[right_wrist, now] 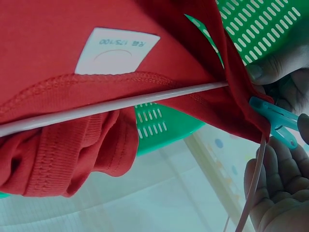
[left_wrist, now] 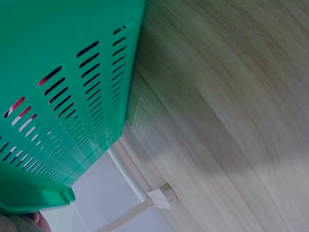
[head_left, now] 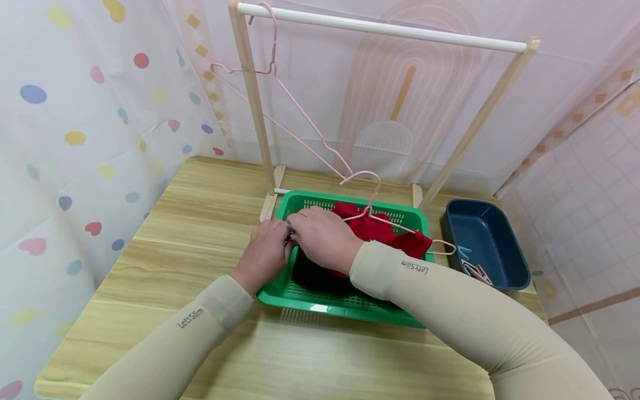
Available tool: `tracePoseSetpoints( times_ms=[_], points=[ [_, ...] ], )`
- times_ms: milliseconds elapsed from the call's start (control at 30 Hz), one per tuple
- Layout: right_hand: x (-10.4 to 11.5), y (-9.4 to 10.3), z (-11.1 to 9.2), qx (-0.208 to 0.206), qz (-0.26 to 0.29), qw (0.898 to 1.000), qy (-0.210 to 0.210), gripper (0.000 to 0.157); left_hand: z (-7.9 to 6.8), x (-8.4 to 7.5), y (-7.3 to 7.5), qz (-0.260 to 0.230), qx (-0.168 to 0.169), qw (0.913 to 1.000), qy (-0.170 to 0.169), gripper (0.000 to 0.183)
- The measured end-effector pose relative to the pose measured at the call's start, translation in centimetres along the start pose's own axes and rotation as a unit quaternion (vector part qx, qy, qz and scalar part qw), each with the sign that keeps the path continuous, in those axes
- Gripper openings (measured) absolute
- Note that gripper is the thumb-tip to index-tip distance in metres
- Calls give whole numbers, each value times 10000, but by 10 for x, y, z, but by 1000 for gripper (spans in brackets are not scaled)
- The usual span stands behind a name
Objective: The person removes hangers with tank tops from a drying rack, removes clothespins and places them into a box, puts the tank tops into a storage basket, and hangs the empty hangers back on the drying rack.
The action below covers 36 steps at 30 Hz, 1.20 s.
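A red shirt [head_left: 367, 228] with a white size label [right_wrist: 117, 50] lies over the green basket [head_left: 300, 197], a pink hanger [head_left: 392, 223] running through it. At the basket's left side my two hands meet. My left hand [head_left: 265, 250] grips the red cloth near the hanger's end, its thumb showing in the right wrist view. My right hand [head_left: 320, 236] pinches a blue clothespin [right_wrist: 263, 107], which sits on the edge of the cloth at the hanger. Black cloth [head_left: 320, 275] lies lower in the basket. The left wrist view shows mostly the slotted basket wall [left_wrist: 82, 96].
Behind the basket stands a wooden rack with a white rail [head_left: 390, 28]. An unloaded pink hanger [head_left: 300, 105] hangs at its left end. To the right, a dark blue bin [head_left: 487, 239] holds several clothespins [head_left: 475, 272]. The wooden table [head_left: 175, 266] extends left.
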State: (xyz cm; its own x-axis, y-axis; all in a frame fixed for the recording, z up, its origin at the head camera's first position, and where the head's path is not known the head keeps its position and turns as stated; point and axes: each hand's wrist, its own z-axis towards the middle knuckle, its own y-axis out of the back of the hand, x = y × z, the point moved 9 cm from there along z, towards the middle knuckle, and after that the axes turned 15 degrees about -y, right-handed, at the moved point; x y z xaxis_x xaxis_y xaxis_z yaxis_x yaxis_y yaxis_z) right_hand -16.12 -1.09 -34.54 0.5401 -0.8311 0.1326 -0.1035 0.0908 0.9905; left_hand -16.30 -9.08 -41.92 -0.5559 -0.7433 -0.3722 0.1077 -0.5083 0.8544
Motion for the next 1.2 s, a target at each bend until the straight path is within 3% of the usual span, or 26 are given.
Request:
tracePoseSetpoints(
  times_ms=[1200],
  points=[
    [1, 1, 0, -142, -6, 9998, 114, 7, 1, 1, -1, 7, 122, 9999, -6, 12]
  ],
)
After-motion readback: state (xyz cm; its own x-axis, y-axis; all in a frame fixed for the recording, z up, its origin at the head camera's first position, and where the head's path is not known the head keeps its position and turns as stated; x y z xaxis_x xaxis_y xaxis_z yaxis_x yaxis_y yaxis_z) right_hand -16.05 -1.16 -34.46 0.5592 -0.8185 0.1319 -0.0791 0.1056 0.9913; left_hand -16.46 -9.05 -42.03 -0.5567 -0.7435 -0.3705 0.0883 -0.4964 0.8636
